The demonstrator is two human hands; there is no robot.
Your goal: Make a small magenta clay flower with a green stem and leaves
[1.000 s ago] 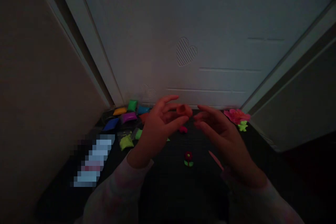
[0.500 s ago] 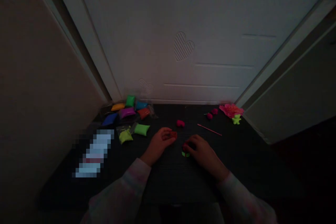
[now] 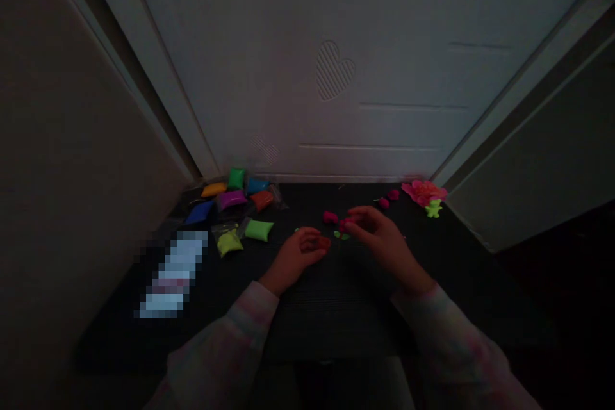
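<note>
A small pink clay piece [image 3: 345, 224] with green leaf shapes [image 3: 341, 235] is pinched by the fingertips of my right hand [image 3: 384, 243], raised over the dark tabletop. My left hand [image 3: 295, 259] is to its left with fingers curled and thumb near them. An orange-red patch shows at its fingertips, too dim to tell what it is. Just beyond the hands lies a pink clay lump [image 3: 330, 217]. A small pale-green bit [image 3: 296, 230] shows behind my left hand.
Several small bags of coloured clay, among them a green bag [image 3: 259, 229], lie at the left. A blurred-out light sheet [image 3: 173, 275] is nearer me. Right: pink balls [image 3: 384, 203], a pink flower [image 3: 423, 192] and a yellow-green figure [image 3: 433, 208]. A white door [image 3: 307, 109] stands behind.
My right hand has moved away from me and up with the pink piece and its green leaves, now near the pink lump. It now covers most of the pink stick. My left hand has barely shifted.
</note>
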